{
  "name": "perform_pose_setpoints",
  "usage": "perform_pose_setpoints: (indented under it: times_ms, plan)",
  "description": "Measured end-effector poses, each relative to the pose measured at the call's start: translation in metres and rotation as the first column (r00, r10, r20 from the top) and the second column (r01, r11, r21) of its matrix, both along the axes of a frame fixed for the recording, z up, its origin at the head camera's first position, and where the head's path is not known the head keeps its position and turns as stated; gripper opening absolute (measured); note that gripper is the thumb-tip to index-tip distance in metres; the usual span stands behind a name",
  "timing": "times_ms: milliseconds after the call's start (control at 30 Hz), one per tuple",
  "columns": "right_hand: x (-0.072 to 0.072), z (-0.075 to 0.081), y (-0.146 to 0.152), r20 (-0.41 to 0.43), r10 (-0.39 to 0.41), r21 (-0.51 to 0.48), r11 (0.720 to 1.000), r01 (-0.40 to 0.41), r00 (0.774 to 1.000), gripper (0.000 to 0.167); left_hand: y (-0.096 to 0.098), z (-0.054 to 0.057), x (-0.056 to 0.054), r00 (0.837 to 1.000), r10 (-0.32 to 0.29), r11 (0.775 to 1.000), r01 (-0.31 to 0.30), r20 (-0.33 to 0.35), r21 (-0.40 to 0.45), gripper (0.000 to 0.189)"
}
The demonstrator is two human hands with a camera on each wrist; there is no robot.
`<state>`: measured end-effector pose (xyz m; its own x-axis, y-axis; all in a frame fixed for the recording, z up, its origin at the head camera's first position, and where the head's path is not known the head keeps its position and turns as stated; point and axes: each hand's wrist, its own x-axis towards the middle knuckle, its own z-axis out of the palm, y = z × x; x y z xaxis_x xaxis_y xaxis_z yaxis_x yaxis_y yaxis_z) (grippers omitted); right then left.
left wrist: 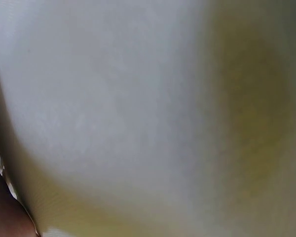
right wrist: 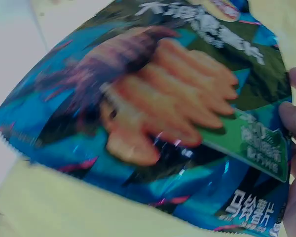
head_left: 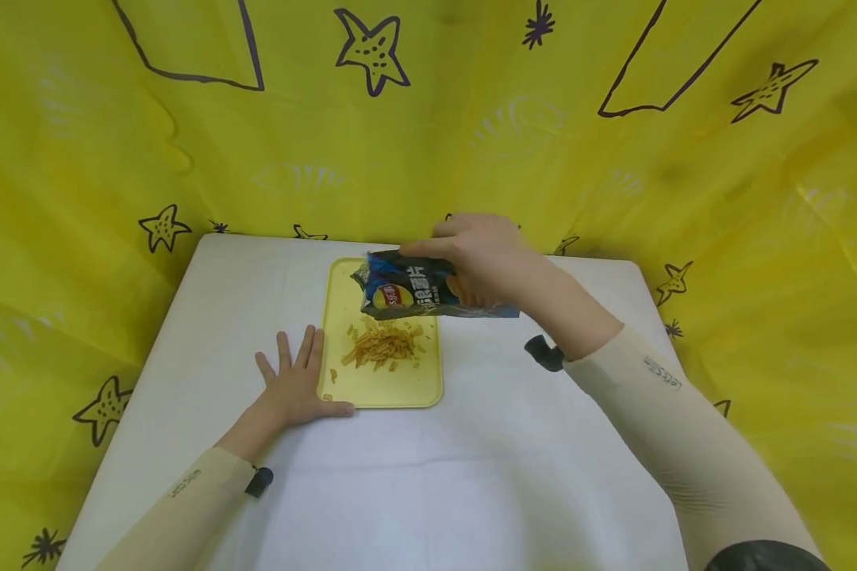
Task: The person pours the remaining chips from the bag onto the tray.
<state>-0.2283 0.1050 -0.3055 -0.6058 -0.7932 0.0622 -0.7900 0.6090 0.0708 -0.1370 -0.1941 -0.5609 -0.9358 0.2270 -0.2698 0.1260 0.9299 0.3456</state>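
Note:
A dark blue potato chip bag (head_left: 421, 287) lies sideways in the air over the yellow tray (head_left: 393, 392), its crinkled end to the left. My right hand (head_left: 487, 252) grips it by the upper edge, thumb and fingers at its side in the right wrist view, where the bag (right wrist: 163, 103) shows printed chips. On the tray sits a loose heap of broken potato chips (head_left: 383, 345), with crumbs around it. Fingers spread, my left hand (head_left: 294, 392) rests at the tray's lower left corner, thumb along the near edge. Pale, blurred fabric fills most of the left wrist view.
Under the tray is a table with a white cloth (head_left: 507, 468). Behind it and at both sides hangs a yellow curtain (head_left: 443, 151) with drawn stars. A dark wrist device (head_left: 545, 353) sits by the right sleeve, another (head_left: 259, 481) by the left.

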Motion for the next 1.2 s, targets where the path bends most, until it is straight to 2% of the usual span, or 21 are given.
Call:
perform_pose_setpoints:
  times_ms: [67,133,167,233,333,433,533,600,667,800,867,933,1000,1067,1100,1200]
  plan:
    - [-0.001,-0.008,0.021,0.041,-0.041,-0.128,0.991,0.046,0.998,0.060,0.000,0.000,0.000,1.000,-0.002,1.000,0.002,0.001,-0.005,0.149]
    - [-0.001,-0.019,0.041,0.086,-0.062,-0.259,0.962,0.082,0.994,0.057,0.000,0.000,-0.001,1.000,-0.002,1.000,0.002,0.001,-0.005,0.149]
    - [0.001,-0.026,0.051,0.109,-0.072,-0.322,0.941,0.104,0.991,0.057,0.000,0.000,-0.001,1.000,-0.001,1.000,0.001,0.001,-0.004,0.150]
    - [0.004,-0.042,0.069,0.161,-0.089,-0.451,0.879,0.153,0.983,0.053,0.000,-0.002,-0.001,1.000,-0.002,1.000,0.002,-0.002,-0.003,0.150]
    - [0.012,-0.069,0.091,0.229,-0.123,-0.620,0.747,0.242,0.966,0.044,0.000,-0.004,-0.001,1.000,-0.005,1.000,0.005,-0.007,-0.002,0.151]
    - [0.022,-0.096,0.107,0.309,-0.136,-0.743,0.584,0.328,0.941,0.039,0.000,-0.006,-0.002,1.000,-0.009,1.000,0.009,-0.008,-0.007,0.152]
    - [0.033,-0.119,0.117,0.401,-0.118,-0.808,0.422,0.412,0.908,0.037,0.000,-0.006,-0.002,1.000,-0.009,1.000,0.009,-0.005,-0.013,0.152]
    - [0.039,-0.132,0.122,0.472,-0.110,-0.819,0.313,0.481,0.875,0.036,0.000,-0.006,-0.002,1.000,-0.007,1.000,0.007,-0.002,-0.015,0.152]
    - [0.045,-0.144,0.127,0.555,-0.106,-0.803,0.193,0.564,0.825,0.038,0.000,-0.005,-0.001,1.000,-0.007,1.000,0.007,0.001,-0.012,0.152]
    - [0.054,-0.163,0.138,0.720,-0.090,-0.694,-0.079,0.716,0.688,0.043,0.001,-0.002,-0.001,1.000,-0.008,1.000,0.008,0.000,-0.005,0.151]
    - [0.056,-0.171,0.144,0.784,-0.057,-0.614,-0.212,0.760,0.618,0.045,0.001,-0.001,-0.001,1.000,-0.008,1.000,0.008,-0.001,-0.002,0.151]
    - [0.056,-0.179,0.149,0.826,0.000,-0.530,-0.336,0.778,0.563,0.047,0.002,0.000,-0.001,1.000,-0.008,1.000,0.008,-0.006,0.003,0.150]
    - [0.054,-0.188,0.154,0.847,0.068,-0.451,-0.433,0.780,0.527,0.048,0.002,0.000,-0.001,1.000,-0.007,1.000,0.007,-0.009,0.010,0.150]
    - [0.053,-0.196,0.158,0.854,0.125,-0.385,-0.502,0.775,0.505,0.049,0.002,0.000,-0.001,1.000,-0.005,1.000,0.006,-0.010,0.014,0.150]
    - [0.052,-0.201,0.160,0.852,0.152,-0.358,-0.528,0.770,0.501,0.049,0.002,-0.001,-0.001,1.000,-0.006,1.000,0.006,-0.011,0.018,0.150]
    - [0.049,-0.216,0.163,0.856,0.184,-0.315,-0.556,0.769,0.484,0.050,0.002,-0.002,0.001,1.000,-0.007,1.000,0.008,-0.008,0.022,0.150]
